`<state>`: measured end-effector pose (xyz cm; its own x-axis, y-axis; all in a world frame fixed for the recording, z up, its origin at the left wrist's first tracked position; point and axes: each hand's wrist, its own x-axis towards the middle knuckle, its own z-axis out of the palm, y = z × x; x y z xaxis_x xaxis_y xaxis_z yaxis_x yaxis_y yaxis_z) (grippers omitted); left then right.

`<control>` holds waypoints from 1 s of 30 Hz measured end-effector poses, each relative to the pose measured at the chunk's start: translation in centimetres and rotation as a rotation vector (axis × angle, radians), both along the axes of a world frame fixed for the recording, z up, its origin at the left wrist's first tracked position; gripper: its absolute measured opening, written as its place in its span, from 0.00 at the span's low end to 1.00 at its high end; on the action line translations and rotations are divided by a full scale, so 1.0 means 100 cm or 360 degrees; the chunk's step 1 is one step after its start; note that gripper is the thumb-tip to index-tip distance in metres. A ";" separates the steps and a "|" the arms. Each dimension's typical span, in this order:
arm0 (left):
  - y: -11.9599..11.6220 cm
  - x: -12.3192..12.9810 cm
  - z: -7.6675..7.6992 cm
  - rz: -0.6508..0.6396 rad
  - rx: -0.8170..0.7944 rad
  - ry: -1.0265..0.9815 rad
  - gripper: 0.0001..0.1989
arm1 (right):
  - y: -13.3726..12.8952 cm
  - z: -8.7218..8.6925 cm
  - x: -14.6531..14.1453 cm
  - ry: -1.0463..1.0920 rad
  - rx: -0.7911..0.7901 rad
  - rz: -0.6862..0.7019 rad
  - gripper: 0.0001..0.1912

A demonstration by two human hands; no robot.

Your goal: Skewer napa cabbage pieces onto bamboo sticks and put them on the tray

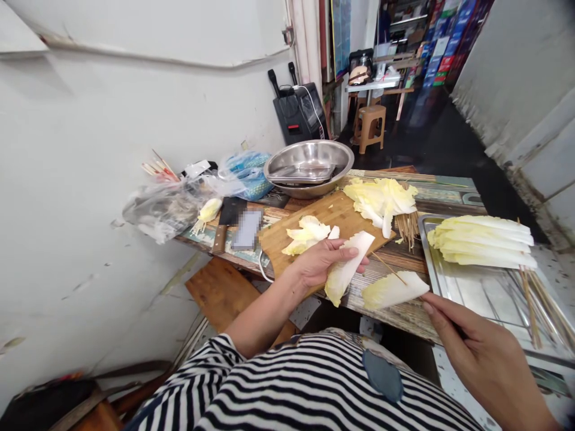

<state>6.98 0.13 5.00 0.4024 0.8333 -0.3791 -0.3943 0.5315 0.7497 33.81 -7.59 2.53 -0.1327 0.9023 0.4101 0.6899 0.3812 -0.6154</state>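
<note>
Between the thumb and fingers of my left hand [326, 263] is a loose napa cabbage leaf [348, 269], its white stem end pointing up. My right hand [471, 338] pinches a thin wooden skewer [385, 264] at its near end. Threaded on that skewer is another cabbage leaf [395, 291], close to my right fingertips. The skewer's bare tip points toward the leaf in my left hand, and I cannot tell whether they touch. Under and beyond my left hand lies a wooden cutting board [287, 230] with small leaf pieces [308, 232] and a pile of yellow leaves [381, 200].
A metal tray [442, 287] on the right carries skewered leaves [483, 242]. Loose skewers [407, 230] lie by the board. Behind stands a steel bowl [309, 152]. Plastic bags [171, 206], a cleaver [220, 238] and a phone [247, 229] sit left, near the wall.
</note>
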 end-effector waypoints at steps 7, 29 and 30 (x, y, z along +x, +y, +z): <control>-0.002 0.002 0.002 -0.0019 0.0002 0.0015 0.20 | 0.000 0.008 -0.003 -0.0108 0.0248 0.0038 0.18; -0.006 0.000 0.004 -0.0015 0.0051 -0.0020 0.23 | -0.008 0.009 -0.002 -0.0019 -0.0009 -0.0037 0.18; -0.006 0.000 0.004 -0.0011 0.0067 -0.0010 0.24 | -0.007 0.009 -0.002 -0.0031 -0.0009 -0.0037 0.18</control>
